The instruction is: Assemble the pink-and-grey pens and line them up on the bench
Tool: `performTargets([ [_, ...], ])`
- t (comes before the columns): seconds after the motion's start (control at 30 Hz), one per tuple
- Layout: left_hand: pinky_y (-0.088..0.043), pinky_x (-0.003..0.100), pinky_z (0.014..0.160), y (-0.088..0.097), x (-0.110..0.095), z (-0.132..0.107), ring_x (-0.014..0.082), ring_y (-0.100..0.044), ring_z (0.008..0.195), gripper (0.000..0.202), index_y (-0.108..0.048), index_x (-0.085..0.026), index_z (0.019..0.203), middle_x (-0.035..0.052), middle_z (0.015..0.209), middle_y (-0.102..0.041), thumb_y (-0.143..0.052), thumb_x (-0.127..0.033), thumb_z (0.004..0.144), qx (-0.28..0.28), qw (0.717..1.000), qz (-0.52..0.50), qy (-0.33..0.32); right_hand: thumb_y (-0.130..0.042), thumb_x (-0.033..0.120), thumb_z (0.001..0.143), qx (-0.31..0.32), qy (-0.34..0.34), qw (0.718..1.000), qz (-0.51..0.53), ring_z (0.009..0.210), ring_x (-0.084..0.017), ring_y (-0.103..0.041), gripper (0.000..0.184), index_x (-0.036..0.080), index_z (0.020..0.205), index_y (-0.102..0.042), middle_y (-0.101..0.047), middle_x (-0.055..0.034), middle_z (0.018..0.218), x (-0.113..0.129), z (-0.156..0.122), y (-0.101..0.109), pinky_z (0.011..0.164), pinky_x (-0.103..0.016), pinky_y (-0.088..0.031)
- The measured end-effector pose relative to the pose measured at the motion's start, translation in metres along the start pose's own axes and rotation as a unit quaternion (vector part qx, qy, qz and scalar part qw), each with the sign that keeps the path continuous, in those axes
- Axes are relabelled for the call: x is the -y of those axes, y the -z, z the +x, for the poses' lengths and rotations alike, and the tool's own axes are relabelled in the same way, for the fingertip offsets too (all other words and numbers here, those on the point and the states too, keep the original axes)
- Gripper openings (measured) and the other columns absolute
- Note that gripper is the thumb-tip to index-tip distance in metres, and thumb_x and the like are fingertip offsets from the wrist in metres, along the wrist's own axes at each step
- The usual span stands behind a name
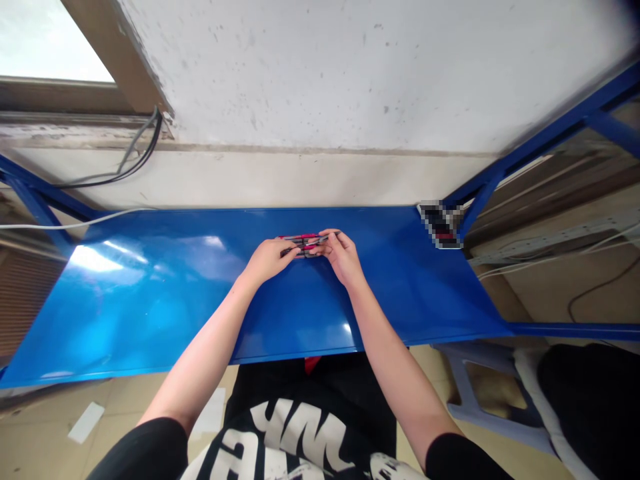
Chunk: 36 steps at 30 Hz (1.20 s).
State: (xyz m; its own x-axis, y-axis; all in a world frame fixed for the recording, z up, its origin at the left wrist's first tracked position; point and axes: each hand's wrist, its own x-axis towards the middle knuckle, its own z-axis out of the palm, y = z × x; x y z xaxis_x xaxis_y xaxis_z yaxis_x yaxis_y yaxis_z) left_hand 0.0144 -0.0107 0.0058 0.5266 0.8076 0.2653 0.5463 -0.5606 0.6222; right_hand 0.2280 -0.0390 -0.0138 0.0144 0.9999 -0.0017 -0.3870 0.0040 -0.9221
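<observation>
Several slim black and pink-red pens lie side by side in a small bundle at the middle of the blue shelf. My left hand is closed on the left end of the bundle, thumb along its near side. At the right end, my right hand pinches a dark pen that slants up past the fingertips. Fingers cover both ends of the pens, so their tips are partly hidden. Whether the bundle touches the shelf or is held just over it, I cannot tell.
A pixelated object lies at the shelf's back right corner. Blue metal frame bars rise at both sides, with a white wall behind. A white cable crosses the back left. A grey plastic stool stands at lower right.
</observation>
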Motion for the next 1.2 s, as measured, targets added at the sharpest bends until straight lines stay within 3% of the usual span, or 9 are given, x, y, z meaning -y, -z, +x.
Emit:
performTargets([
  [0.5,-0.047,0.029,0.072,0.0000,-0.0003,-0.0013,0.0187,-0.069,0.073,0.018,-0.078,-0.020,0.096,0.0046,0.086,-0.078,-0.063,-0.030,0.097,0.002,1.000,-0.010,0.021,-0.081,0.052,0.082,-0.005,0.008,0.999,-0.032,0.065,-0.014,-0.065,0.031,0.024,0.095,-0.076,-0.071,0.0002,0.077,0.0007,-0.0018,-0.0003,0.068,-0.030,-0.058],
  [0.67,-0.043,0.028,0.065,0.0002,0.0007,-0.0013,0.0174,-0.065,0.067,0.023,-0.078,-0.020,0.091,0.0046,0.082,-0.078,-0.061,-0.032,0.099,0.001,1.000,-0.011,0.017,-0.084,0.047,0.079,-0.002,0.011,1.000,-0.017,0.069,-0.016,-0.071,0.030,0.025,0.096,-0.074,-0.075,-0.0004,0.083,0.0029,-0.0029,-0.0014,0.071,-0.032,-0.060],
  [1.03,-0.037,0.027,0.059,0.0005,-0.0010,0.0001,0.0144,-0.056,0.057,0.033,-0.076,-0.018,0.079,0.0020,0.066,-0.070,-0.060,-0.039,0.099,0.018,1.000,-0.016,0.019,-0.080,0.045,0.084,0.034,0.021,0.999,-0.035,0.063,-0.014,-0.073,0.025,0.023,0.096,-0.073,-0.080,-0.0048,0.100,0.0077,-0.0061,-0.0049,0.057,-0.026,-0.053],
  [1.2,-0.038,0.027,0.060,0.0002,-0.0026,0.0002,0.0156,-0.059,0.061,0.032,-0.075,-0.018,0.079,0.0031,0.069,-0.071,-0.062,-0.040,0.098,0.015,1.000,-0.015,0.021,-0.080,0.046,0.084,0.058,-0.003,0.997,-0.043,0.063,-0.018,-0.076,0.030,0.023,0.100,-0.071,-0.080,-0.0041,0.088,0.0022,-0.0059,-0.0045,0.054,-0.026,-0.051],
])
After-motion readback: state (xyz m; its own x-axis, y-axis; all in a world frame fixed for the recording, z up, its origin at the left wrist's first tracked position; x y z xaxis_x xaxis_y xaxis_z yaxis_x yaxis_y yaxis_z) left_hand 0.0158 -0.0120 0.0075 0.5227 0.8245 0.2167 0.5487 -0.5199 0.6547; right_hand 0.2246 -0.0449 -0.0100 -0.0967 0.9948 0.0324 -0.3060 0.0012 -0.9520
